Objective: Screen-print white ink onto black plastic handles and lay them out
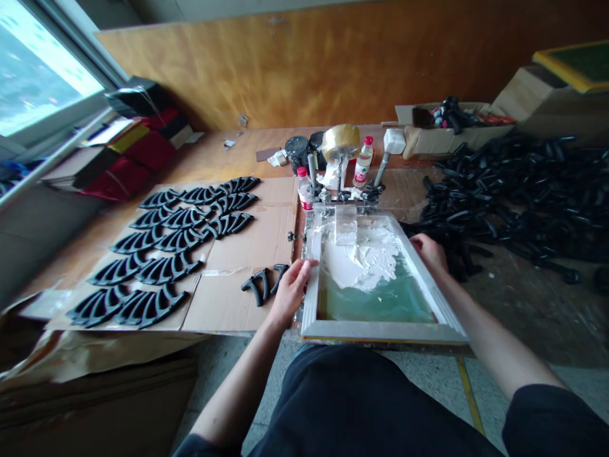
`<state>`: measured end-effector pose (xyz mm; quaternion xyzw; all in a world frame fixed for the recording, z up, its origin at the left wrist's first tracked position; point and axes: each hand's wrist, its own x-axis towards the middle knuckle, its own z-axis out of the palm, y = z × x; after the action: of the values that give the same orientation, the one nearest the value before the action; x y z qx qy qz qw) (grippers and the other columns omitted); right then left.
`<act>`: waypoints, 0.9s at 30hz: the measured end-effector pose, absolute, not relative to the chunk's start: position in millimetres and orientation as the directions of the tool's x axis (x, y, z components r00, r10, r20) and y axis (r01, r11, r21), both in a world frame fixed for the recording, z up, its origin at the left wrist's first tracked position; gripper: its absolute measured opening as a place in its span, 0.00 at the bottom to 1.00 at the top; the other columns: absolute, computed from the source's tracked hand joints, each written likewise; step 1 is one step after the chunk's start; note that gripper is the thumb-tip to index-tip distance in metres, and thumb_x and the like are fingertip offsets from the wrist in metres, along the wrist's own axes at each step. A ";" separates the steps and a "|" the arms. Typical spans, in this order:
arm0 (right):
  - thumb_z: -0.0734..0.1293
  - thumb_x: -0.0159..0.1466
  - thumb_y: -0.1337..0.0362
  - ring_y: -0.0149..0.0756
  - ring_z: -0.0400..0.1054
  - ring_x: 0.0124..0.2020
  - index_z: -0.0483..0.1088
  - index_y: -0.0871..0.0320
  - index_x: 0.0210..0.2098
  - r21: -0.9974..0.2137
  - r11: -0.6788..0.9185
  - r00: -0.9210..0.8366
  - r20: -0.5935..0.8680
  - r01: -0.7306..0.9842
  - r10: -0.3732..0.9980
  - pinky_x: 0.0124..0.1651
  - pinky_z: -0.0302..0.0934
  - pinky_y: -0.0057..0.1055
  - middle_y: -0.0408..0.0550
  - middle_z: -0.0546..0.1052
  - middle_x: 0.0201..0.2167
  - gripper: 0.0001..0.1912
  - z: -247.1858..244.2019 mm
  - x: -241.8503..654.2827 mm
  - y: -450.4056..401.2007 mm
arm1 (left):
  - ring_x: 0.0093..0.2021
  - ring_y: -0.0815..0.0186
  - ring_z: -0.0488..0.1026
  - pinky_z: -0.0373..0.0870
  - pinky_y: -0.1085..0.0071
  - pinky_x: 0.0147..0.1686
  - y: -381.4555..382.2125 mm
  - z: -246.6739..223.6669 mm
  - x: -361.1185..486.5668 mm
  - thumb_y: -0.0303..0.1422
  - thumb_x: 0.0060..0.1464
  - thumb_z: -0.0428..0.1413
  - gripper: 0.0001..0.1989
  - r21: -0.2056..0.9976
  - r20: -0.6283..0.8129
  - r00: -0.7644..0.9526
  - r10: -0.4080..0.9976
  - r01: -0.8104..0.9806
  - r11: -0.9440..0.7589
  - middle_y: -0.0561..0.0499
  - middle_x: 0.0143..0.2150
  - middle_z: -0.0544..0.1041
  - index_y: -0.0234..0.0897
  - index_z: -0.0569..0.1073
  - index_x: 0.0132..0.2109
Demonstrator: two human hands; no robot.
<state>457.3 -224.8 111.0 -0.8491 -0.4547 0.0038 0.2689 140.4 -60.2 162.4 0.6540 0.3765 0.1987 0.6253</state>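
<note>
In front of me a screen printing frame (385, 331) with a pale metal border lies over the table. White paste (375, 254) is spread thickly over the far part of its green mesh. My left hand (292, 291) is closed at the frame's left side, its thumb on the border. Just left of that hand, a few curved black plastic handles (259, 287) lie on cardboard. Beside the frame's right edge is my right hand (431, 254), fingers curled, close to black parts; what they hold is hidden. A clear squeegee block (346, 223) hangs from a clamp over the paste.
Rows of black handles (159, 263) lie nested on the cardboard sheet (228, 254) at left. A large heap of black handles (528, 197) covers the right side. Behind the clamp stand red-capped bottles (363, 162), dark tubs (297, 152) and a tape roll (341, 141).
</note>
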 end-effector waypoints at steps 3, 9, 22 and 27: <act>0.62 0.66 0.58 0.42 0.70 0.41 0.68 0.57 0.50 -0.465 -0.443 0.612 0.323 0.767 0.722 0.47 0.66 0.42 0.55 0.73 0.46 0.15 129.5 461.6 -196.0 | 0.22 0.73 0.60 0.56 0.77 0.22 -71.1 120.4 133.1 0.48 0.56 0.54 0.28 0.930 -0.301 0.610 0.732 0.357 0.086 0.58 0.25 0.66 0.41 0.67 0.60; 0.73 0.55 0.63 0.48 0.67 0.50 0.68 0.57 0.50 -0.285 -0.147 0.210 0.207 0.947 0.955 0.49 0.64 0.41 0.54 0.73 0.48 0.24 148.8 389.7 -117.0 | 0.25 0.71 0.65 0.60 0.76 0.27 -69.2 79.2 137.9 0.43 0.57 0.52 0.28 0.841 -0.329 0.555 0.764 0.541 -0.031 0.57 0.26 0.68 0.42 0.64 0.63; 0.62 0.58 0.75 0.36 0.70 0.34 0.73 0.55 0.32 -0.329 0.294 -0.303 0.025 0.897 0.953 0.36 0.59 0.29 0.44 0.76 0.30 0.11 141.5 364.3 -188.7 | 0.31 0.66 0.69 0.61 0.73 0.29 -66.8 68.1 134.1 0.46 0.59 0.49 0.27 0.832 -0.321 0.580 0.749 0.551 -0.070 0.53 0.31 0.72 0.43 0.63 0.64; 0.63 0.59 0.72 0.39 0.71 0.41 0.75 0.55 0.39 -0.374 0.159 -0.095 0.183 0.914 0.979 0.41 0.63 0.32 0.48 0.78 0.39 0.12 131.0 349.9 -181.3 | 0.31 0.67 0.69 0.62 0.73 0.30 -67.3 71.8 133.5 0.47 0.58 0.50 0.27 0.835 -0.316 0.566 0.761 0.548 -0.060 0.53 0.32 0.72 0.43 0.65 0.62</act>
<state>349.9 -181.3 131.0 -0.6433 -0.7354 0.0825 0.1965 133.5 -67.3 71.8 0.7207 0.4540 0.1040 0.5136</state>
